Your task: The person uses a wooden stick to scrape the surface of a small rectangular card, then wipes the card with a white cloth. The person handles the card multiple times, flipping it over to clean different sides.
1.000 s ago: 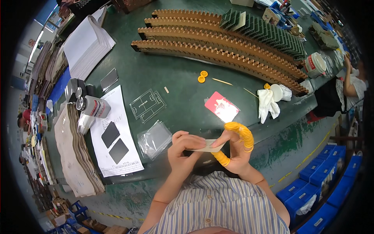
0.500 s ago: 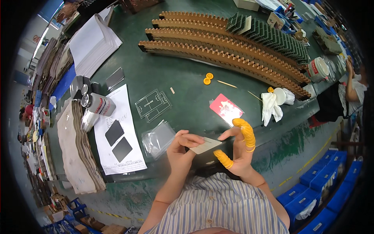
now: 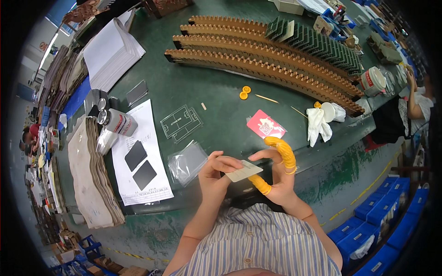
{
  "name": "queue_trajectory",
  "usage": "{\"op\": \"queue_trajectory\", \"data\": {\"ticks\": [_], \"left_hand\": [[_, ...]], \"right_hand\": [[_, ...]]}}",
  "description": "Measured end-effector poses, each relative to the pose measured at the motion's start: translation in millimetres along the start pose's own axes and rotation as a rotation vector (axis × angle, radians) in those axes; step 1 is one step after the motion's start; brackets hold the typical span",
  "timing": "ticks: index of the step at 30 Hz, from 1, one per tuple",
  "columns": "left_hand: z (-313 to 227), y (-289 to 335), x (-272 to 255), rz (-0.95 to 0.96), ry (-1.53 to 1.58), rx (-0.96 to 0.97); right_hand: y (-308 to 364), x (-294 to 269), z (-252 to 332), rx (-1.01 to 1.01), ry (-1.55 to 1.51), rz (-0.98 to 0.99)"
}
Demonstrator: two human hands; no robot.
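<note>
My left hand [image 3: 215,174] pinches a small cream card [image 3: 244,171] by its left side, holding it tilted just in front of the table's near edge. Yellow finger cots cover some fingers of my right hand [image 3: 282,177]. Those fingers are spread around the card's right end. One cot-covered digit reaches behind the lower right edge, while a bare fingertip is near the upper corner; contact is hard to tell. Beyond lies a red card with a white pattern [image 3: 266,124]. Left of my hands are clear plastic sleeves [image 3: 188,162] and a transparent sheet with white line markings [image 3: 181,123].
Notched wooden racks [image 3: 262,64] span the back, with green cards [image 3: 317,43] standing in them. Yellow finger cots [image 3: 244,93], a wooden stick [image 3: 267,99] and a white cloth [image 3: 317,124] lie nearer. Leftward are a metal can [image 3: 120,123], dark cards [image 3: 144,175] and printed paper [image 3: 154,188].
My right hand has moved slightly left toward the cream card, and its lower cot-covered digit now goes behind the card's edge. The card has turned a little, showing more of its face.
</note>
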State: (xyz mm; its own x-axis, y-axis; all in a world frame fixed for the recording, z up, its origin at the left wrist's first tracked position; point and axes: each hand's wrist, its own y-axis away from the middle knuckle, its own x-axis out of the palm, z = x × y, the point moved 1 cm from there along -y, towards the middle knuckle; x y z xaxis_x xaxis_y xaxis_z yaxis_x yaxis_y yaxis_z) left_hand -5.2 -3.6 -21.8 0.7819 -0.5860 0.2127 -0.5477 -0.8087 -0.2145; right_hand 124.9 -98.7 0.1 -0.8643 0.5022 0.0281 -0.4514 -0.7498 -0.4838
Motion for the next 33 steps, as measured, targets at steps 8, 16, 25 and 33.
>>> {"op": "queue_trajectory", "data": {"ticks": [8,16,25,33], "left_hand": [[-10.3,2.3,8.3,0.013,-0.010,-0.124],[-7.7,3.2,2.8,0.027,-0.383,-0.052],[-18.0,-1.0,4.6,0.038,-0.302,-0.015],[-9.7,3.8,5.6,-0.125,-0.122,-0.142]], "right_hand": [[-3.5,1.4,3.9,0.026,0.101,0.056],[-17.5,1.2,10.6,0.018,0.258,0.045],[-13.5,-16.8,-1.7,-0.023,0.043,-0.180],[-15.9,-22.3,0.0,-0.016,0.340,-0.190]]}}
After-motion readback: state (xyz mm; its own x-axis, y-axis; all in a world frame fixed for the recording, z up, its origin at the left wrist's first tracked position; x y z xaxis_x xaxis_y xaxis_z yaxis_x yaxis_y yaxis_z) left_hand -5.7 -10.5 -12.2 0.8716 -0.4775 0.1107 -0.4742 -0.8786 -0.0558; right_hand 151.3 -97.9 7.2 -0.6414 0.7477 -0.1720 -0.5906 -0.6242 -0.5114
